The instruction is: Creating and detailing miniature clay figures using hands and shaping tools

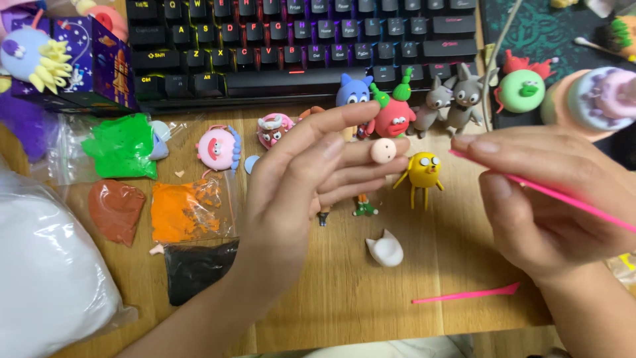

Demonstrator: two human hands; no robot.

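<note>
My left hand [311,179] is raised over the wooden desk [344,298], fingers pointing right, with a small peach clay ball [383,150] held at the fingertips. My right hand [536,199] pinches a thin pink modelling stick [550,192] whose tip points toward the ball, a short gap away. Below the ball stands a yellow clay figure [424,174]. A white clay piece with two points [385,250] lies on the desk beneath my left fingers.
A black keyboard [298,40] runs along the back. Several clay figures stand before it: blue [353,89], red [395,114], grey [454,98], pink [216,148]. Bags of green [122,147], brown [116,209], orange [185,211], black [199,268] and white [46,278] clay lie left. A second pink tool [467,294] lies near the front.
</note>
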